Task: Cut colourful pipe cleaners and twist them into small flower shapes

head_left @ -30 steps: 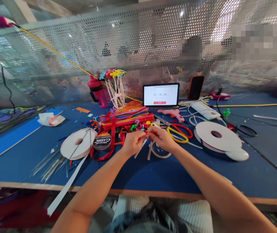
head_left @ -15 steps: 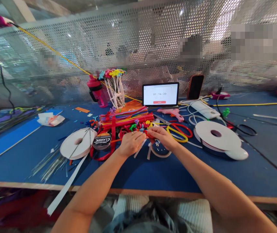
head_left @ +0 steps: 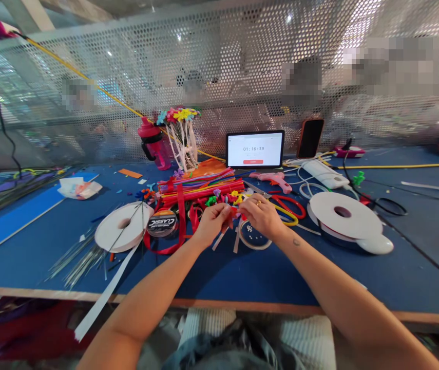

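Observation:
My left hand (head_left: 216,223) and my right hand (head_left: 261,213) meet over the middle of the table, fingertips pinched around a small bent red pipe cleaner (head_left: 235,211). Its exact shape is mostly hidden by the fingers. Just beyond lies a bundle of long fuzzy pipe cleaners (head_left: 199,186), mostly red, orange and purple. Small coloured twisted pieces (head_left: 219,197) sit between that bundle and my hands. Below my right hand is a round dish (head_left: 255,246) with tiny white beads in it.
Ribbon spools stand left (head_left: 115,231) and right (head_left: 346,213). Scissors (head_left: 288,216), a pink glue gun (head_left: 273,179), a tablet (head_left: 254,149), a pink bottle (head_left: 155,146) and pipe-cleaner flowers (head_left: 183,115) lie or stand farther back. Thin wires (head_left: 84,264) spread at left.
My left hand has turned, its fingers now drawn in toward the red piece. The orange strand sticking out left of it is mostly gone from sight. My right hand has rotated and shifted slightly right.

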`<act>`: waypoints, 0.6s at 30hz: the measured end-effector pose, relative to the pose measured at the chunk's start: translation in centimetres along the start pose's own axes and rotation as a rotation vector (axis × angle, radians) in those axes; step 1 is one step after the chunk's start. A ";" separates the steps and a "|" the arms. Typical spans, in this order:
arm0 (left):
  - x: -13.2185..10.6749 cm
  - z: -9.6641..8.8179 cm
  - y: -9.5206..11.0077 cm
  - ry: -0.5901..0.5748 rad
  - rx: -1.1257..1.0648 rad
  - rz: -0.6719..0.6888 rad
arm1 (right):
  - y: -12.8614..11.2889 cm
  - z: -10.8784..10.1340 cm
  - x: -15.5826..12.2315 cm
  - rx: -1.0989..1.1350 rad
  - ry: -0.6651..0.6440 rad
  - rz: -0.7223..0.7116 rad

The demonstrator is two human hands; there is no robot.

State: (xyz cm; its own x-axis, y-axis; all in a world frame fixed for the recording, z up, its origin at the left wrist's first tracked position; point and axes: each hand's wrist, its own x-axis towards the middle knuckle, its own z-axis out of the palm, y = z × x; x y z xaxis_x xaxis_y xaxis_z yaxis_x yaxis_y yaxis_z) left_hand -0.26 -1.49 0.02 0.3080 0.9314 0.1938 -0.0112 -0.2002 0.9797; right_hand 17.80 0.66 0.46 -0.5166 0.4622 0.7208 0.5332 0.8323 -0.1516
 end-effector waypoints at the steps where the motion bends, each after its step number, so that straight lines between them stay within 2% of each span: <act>1: -0.1 0.0 0.2 0.031 0.079 0.057 | -0.1 0.1 0.2 0.053 0.014 0.061; 6: -0.6 -0.7 0.5 0.047 0.608 0.457 | -0.8 0.5 0.7 0.322 -0.036 0.288; 8: -0.5 -1.0 0.3 0.038 0.740 0.592 | -0.9 0.4 0.7 0.393 -0.049 0.332; 10: -0.4 -1.3 0.0 0.056 0.810 0.668 | -1.1 0.3 0.7 0.441 -0.060 0.354; 13: -0.2 -1.5 -0.5 0.107 0.840 0.700 | -1.3 0.1 0.8 0.509 -0.104 0.368; 15: -0.2 -1.5 -0.5 0.129 0.815 0.676 | -1.3 0.1 0.8 0.567 -0.157 0.366; 18: -0.2 -1.3 -0.2 0.144 0.651 0.504 | -1.2 0.0 0.8 0.595 -0.189 0.327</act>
State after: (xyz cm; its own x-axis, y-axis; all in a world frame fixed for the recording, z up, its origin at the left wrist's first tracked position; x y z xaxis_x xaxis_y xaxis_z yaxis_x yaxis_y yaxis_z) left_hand -1.52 -1.25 -0.11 0.2878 0.7040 0.6493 0.4502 -0.6979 0.5570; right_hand 16.71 0.03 1.20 -0.5283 0.7177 0.4537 0.2515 0.6426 -0.7237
